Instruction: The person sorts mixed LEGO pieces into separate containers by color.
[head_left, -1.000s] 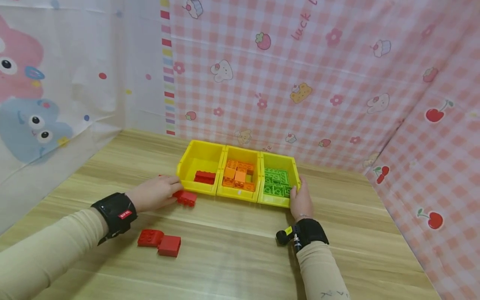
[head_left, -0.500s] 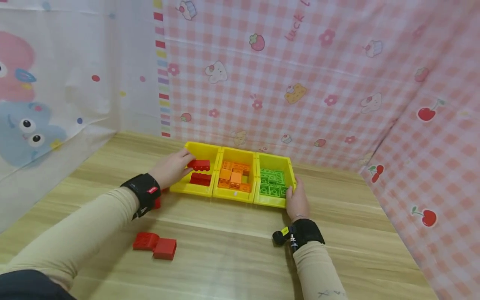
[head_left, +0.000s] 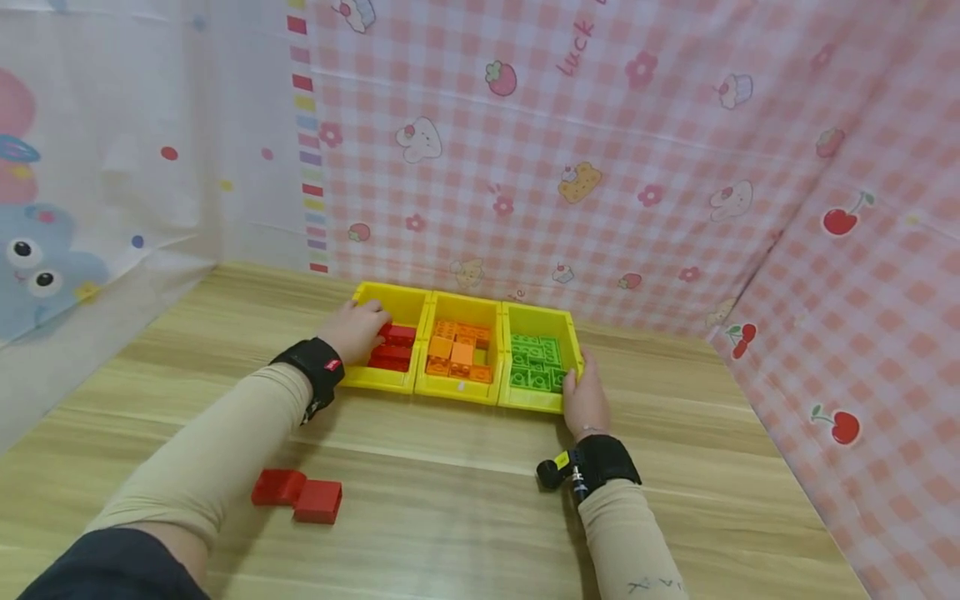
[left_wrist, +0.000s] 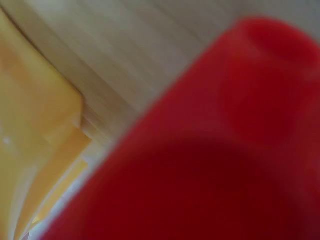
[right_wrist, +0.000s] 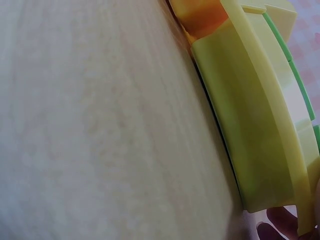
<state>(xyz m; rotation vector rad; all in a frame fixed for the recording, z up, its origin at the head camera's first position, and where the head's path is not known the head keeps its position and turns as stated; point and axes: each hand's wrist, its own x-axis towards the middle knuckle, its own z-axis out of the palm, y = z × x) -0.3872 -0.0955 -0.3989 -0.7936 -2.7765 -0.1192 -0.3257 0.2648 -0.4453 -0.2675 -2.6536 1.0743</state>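
Observation:
Inside the left compartment of a yellow three-part bin (head_left: 385, 386), my left hand (head_left: 354, 331) holds a toy building brick (head_left: 400, 335), red, by its left end. Another red brick (head_left: 390, 358) lies in front of it in the same compartment. My right hand (head_left: 587, 400) grips the right end wall of the bin, thumb on the inner side. In the right wrist view, fingertips (right_wrist: 282, 222) show under the rim of the bin's end wall (right_wrist: 250, 120). A red brick (left_wrist: 210, 150), large and blurred, fills much of the left wrist view.
Orange bricks (head_left: 461, 354) fill the middle compartment and green bricks (head_left: 536, 362) the right one. On the wooden table (head_left: 450, 500), a curved red brick (head_left: 277, 487) touches a square red brick (head_left: 318, 502). A pink checked cloth (head_left: 465, 183) hangs behind the bin.
My left hand has picked up a red brick from the table in front of the bin and brought it down into the left compartment. The right hand keeps its grip on the bin.

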